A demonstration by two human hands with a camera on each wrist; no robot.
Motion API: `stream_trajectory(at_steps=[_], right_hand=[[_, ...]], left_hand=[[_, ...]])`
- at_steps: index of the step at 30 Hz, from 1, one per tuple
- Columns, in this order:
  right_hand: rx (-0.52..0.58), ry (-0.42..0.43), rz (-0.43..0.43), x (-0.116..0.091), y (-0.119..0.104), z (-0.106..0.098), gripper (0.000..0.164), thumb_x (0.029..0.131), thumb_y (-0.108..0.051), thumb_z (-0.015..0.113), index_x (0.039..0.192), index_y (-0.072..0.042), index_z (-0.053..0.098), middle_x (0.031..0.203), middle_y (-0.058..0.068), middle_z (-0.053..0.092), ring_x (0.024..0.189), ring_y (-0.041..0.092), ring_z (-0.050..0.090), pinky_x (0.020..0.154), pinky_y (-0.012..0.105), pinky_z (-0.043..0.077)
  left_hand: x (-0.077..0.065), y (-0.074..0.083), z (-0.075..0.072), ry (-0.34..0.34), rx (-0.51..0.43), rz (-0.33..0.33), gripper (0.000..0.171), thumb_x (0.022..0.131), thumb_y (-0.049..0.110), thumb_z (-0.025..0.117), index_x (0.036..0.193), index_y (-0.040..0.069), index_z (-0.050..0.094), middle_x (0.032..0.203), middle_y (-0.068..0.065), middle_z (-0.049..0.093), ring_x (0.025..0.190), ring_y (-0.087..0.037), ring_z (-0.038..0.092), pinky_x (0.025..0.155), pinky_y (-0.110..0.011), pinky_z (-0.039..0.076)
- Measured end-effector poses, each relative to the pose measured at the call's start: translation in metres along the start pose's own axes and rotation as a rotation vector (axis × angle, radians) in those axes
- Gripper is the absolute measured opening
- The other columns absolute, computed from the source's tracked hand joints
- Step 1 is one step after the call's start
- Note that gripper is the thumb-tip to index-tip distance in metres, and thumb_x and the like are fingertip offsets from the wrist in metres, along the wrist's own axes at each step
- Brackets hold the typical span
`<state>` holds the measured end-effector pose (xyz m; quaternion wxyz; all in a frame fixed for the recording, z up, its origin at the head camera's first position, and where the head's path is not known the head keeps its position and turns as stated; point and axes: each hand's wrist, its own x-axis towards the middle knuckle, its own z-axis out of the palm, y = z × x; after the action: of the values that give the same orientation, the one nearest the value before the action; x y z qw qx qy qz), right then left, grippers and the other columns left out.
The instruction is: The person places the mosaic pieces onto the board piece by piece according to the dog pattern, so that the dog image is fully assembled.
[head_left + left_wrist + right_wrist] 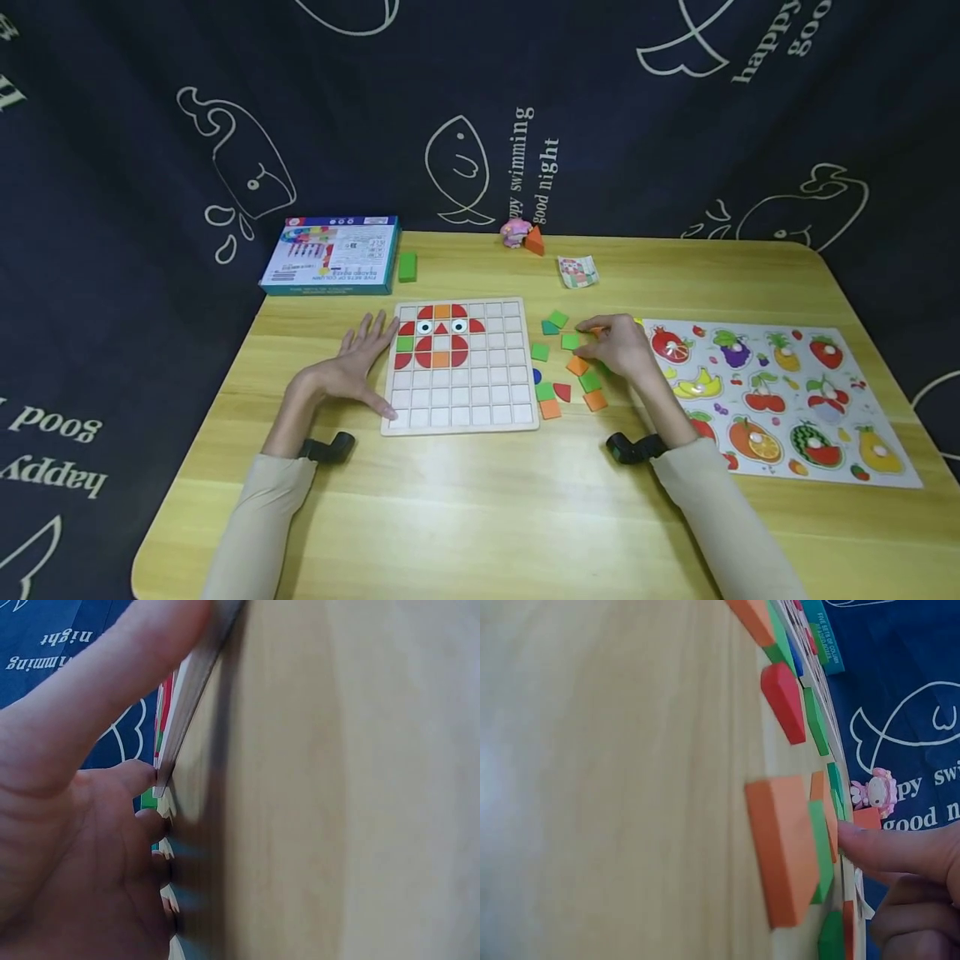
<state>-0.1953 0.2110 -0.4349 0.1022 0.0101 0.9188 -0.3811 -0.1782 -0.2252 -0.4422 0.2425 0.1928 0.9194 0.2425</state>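
In the head view, my left hand lies with fingers spread along the left edge of a wooden grid board. Its thumb is near the lower left corner, and the fingertips touch the upper left side. Red, orange, white and green tiles form an owl-like face in the board's upper left. My right hand reaches down among loose tiles right of the board, thumb and index finger apart around a green square tile. An orange tile lies just below the thumb. In the right wrist view, a large orange tile is nearest.
Several more tiles lie between board and right hand, including a red quarter-circle. A fruit puzzle board covers the right side. At the back are a puzzle box, a green block, a pink figurine and a picture card.
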Motion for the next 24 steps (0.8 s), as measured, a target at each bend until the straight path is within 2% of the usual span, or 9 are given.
stream_trajectory(at_steps=[5,9,16,20,24], right_hand=[[-0.017,-0.065,-0.038,0.004,-0.003,0.001,0.028,0.08,-0.019,0.078,0.105,-0.007,0.073,0.068,0.001,0.049,0.062,0.016,0.038,0.053,0.025,0.033],[-0.056,-0.098,-0.078,0.004,-0.02,0.006,0.026,0.084,-0.022,0.075,0.107,-0.009,0.071,0.064,0.002,0.048,0.057,0.017,0.04,0.049,0.024,0.032],[0.071,-0.17,-0.177,0.009,-0.069,0.047,0.023,0.083,-0.018,0.076,0.104,-0.011,0.074,0.053,-0.001,0.039,0.046,0.014,0.033,0.042,0.022,0.025],[0.091,-0.17,-0.184,0.017,-0.087,0.066,0.02,0.081,-0.015,0.077,0.1,-0.009,0.075,0.057,0.0,0.044,0.048,0.013,0.035,0.045,0.022,0.028],[0.074,-0.174,-0.149,0.025,-0.092,0.076,0.02,0.078,-0.014,0.08,0.098,-0.011,0.076,0.059,-0.001,0.044,0.049,0.013,0.033,0.047,0.022,0.027]], left_hand=[[-0.001,0.0,0.0,0.01,0.009,-0.008,0.148,0.051,0.057,0.089,0.156,0.019,-0.008,0.16,-0.015,-0.023,0.147,-0.038,-0.025,0.119,-0.061,-0.012],[-0.004,-0.001,0.0,0.008,0.011,-0.014,0.148,0.051,0.058,0.088,0.156,0.019,-0.008,0.16,-0.014,-0.023,0.147,-0.037,-0.024,0.119,-0.061,-0.011],[-0.006,-0.001,0.0,0.004,0.004,-0.03,0.149,0.05,0.058,0.089,0.156,0.02,-0.008,0.161,-0.012,-0.023,0.147,-0.036,-0.025,0.119,-0.06,-0.011],[-0.003,0.0,0.001,0.004,0.011,-0.017,0.149,0.049,0.059,0.088,0.156,0.021,-0.009,0.16,-0.012,-0.024,0.147,-0.035,-0.026,0.12,-0.06,-0.011],[-0.001,0.001,0.001,-0.004,0.017,-0.023,0.149,0.049,0.06,0.088,0.155,0.022,-0.01,0.16,-0.012,-0.024,0.147,-0.034,-0.026,0.12,-0.059,-0.011]])
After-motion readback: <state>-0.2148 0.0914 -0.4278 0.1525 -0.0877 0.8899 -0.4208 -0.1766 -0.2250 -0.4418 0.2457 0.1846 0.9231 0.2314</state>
